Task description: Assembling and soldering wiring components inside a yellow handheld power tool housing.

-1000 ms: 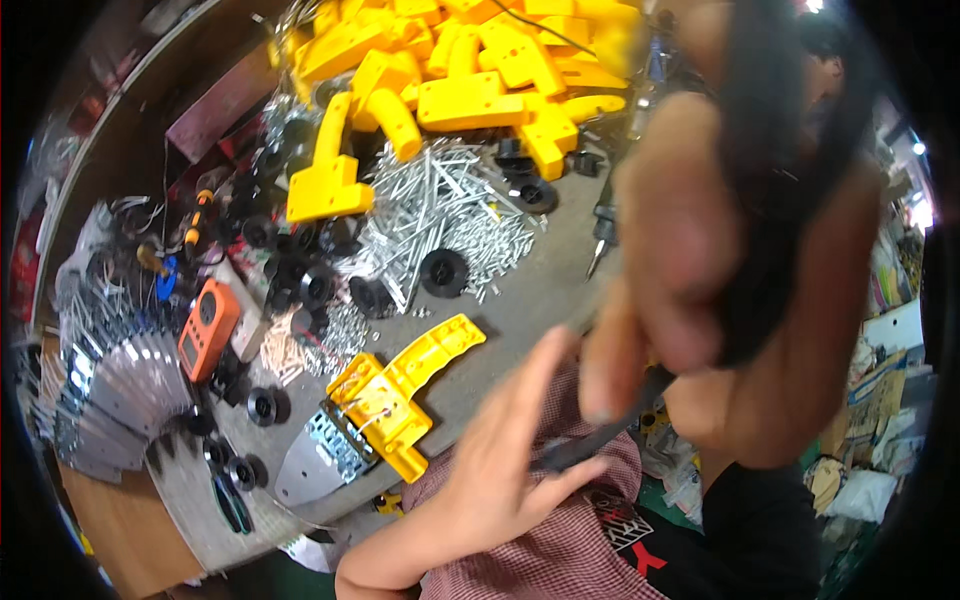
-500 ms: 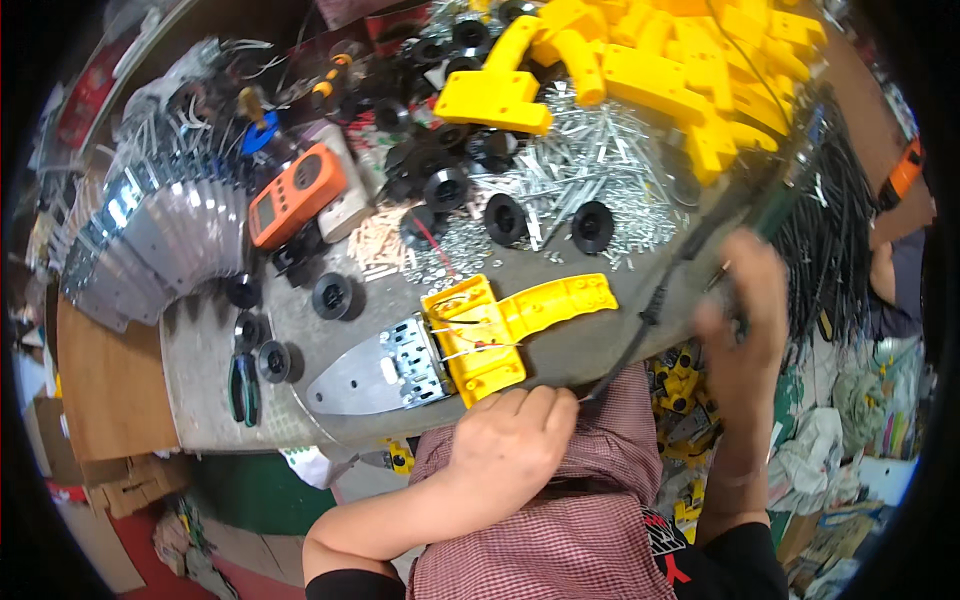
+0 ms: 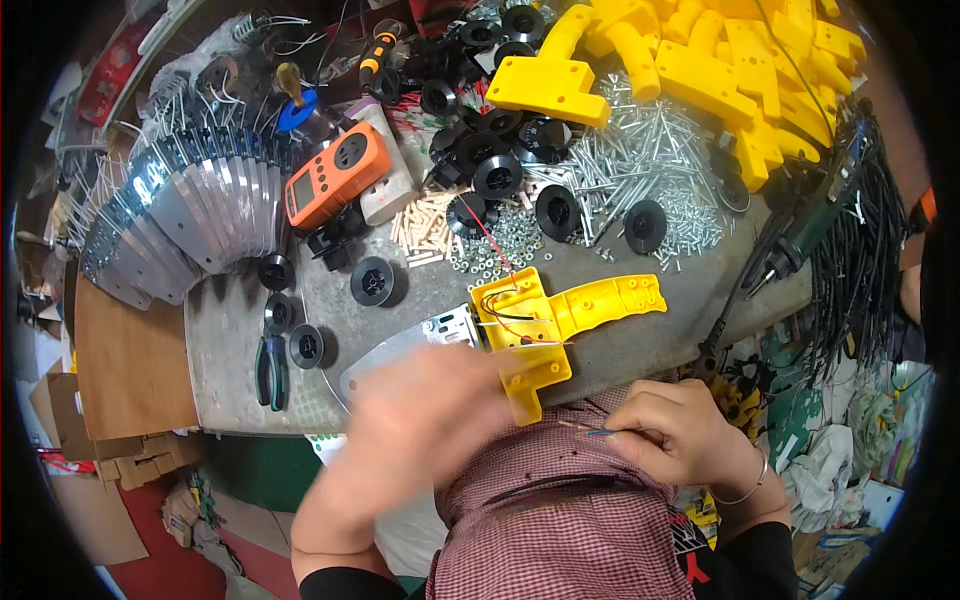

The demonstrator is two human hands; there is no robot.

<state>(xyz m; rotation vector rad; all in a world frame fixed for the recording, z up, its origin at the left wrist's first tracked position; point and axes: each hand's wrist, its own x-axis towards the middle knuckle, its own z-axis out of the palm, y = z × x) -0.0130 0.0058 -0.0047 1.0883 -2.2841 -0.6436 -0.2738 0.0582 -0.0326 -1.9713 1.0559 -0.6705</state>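
left hand (image 3: 425,415), blurred, grip unclear, lies against the yellow housing (image 3: 555,325); right hand (image 3: 670,435) pinches a thin tool (image 3: 590,430).

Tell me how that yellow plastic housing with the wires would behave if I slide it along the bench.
The yellow housing looks like a stiff, probably light, moulded shell lying flat, so it should slide rather than tip. Its thin red and black wires look floppy and could snag. It lies at the table edge, so it might drop off.
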